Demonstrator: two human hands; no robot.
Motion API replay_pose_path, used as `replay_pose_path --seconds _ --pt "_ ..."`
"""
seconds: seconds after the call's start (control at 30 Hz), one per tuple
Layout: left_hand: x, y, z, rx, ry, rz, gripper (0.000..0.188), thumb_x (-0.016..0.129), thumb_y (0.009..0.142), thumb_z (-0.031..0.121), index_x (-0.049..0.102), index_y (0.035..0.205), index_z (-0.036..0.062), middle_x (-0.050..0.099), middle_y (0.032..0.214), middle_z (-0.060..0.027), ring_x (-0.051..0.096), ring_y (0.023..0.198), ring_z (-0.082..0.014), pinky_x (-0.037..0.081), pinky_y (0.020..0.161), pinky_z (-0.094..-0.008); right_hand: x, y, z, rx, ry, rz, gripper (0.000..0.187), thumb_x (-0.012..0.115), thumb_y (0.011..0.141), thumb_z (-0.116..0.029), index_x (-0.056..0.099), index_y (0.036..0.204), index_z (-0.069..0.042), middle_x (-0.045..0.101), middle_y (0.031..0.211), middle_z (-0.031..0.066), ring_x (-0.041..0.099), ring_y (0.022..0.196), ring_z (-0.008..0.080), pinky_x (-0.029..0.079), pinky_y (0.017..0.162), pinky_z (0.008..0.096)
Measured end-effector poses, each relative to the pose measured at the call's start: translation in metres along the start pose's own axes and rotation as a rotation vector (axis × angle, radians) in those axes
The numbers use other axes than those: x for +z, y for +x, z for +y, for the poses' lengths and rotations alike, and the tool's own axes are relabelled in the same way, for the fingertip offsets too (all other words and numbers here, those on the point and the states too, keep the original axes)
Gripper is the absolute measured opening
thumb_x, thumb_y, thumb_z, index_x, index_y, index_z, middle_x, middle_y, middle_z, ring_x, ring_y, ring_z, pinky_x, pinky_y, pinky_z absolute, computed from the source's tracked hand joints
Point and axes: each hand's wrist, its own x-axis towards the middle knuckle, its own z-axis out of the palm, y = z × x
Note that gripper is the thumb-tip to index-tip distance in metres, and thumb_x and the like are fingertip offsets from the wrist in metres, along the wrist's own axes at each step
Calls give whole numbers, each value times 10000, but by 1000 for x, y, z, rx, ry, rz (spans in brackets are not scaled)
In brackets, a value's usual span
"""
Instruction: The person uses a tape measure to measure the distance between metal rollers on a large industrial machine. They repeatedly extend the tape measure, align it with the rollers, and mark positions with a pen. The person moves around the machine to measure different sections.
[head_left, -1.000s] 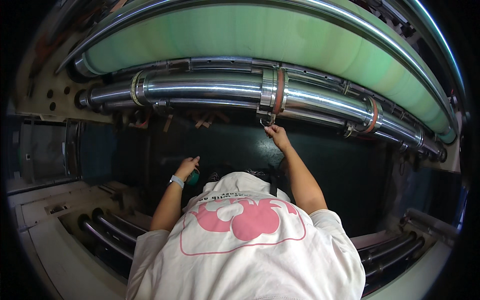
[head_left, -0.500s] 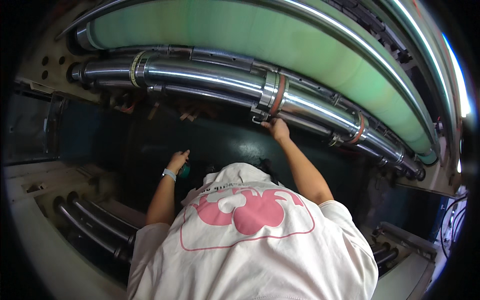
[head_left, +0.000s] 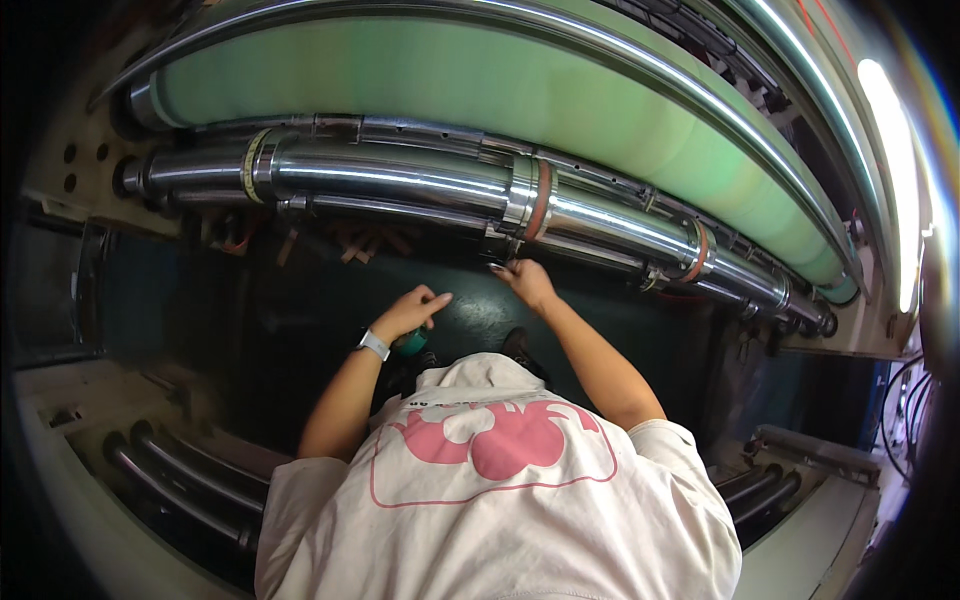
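My left hand (head_left: 405,314), with a pale watch (head_left: 374,345) on its wrist, is held in front of my body. Its fingers are curled around a green rounded object (head_left: 411,343), partly hidden, whose kind I cannot make out. My right hand (head_left: 528,283) pinches a small shiny metal piece (head_left: 496,267), perhaps a bent key. That hand is just below a steel collar (head_left: 522,196) with an orange-brown band, which sits around the long polished shaft (head_left: 390,181). A thinner rod (head_left: 400,211) runs beneath this shaft.
Beyond the shaft lies a large pale green roller (head_left: 400,80). Another banded collar (head_left: 699,250) is further right, and a yellowish one (head_left: 252,166) to the left. Brown strips (head_left: 365,243) lie on the dark floor below. Machine side frames with rods (head_left: 180,480) flank me.
My left hand has moved right and forward with the green object, closer to my right hand. My right hand has drawn back a little from the collar with the metal piece.
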Motion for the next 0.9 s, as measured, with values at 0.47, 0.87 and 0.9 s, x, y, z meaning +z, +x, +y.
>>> replay_pose_path --seconds 0.47,0.87,0.9 --pt "53 35 80 271 294 -373 496 617 778 354 484 1122 22 594 761 -48 534 695 -107 418 631 -228 -33 -114 8 356 1233 74 115 609 782 -202 554 817 -107 465 624 -55 393 494 32 303 416 174" --pt "-41 62 95 297 360 -307 125 541 814 98 556 728 8 560 664 -20 527 658 -96 426 635 -229 -99 -104 232 579 1291 1206 106 583 816 -177 548 800 -78 444 604 -49 371 458 33 262 365 170" --pt "-40 65 100 331 389 -279 130 534 817 95 551 725 5 557 660 -19 521 655 -97 424 636 -230 -98 -98 235 617 1294 1238 93 585 812 -171 546 799 -87 462 610 -41 389 452 42 282 365 174"
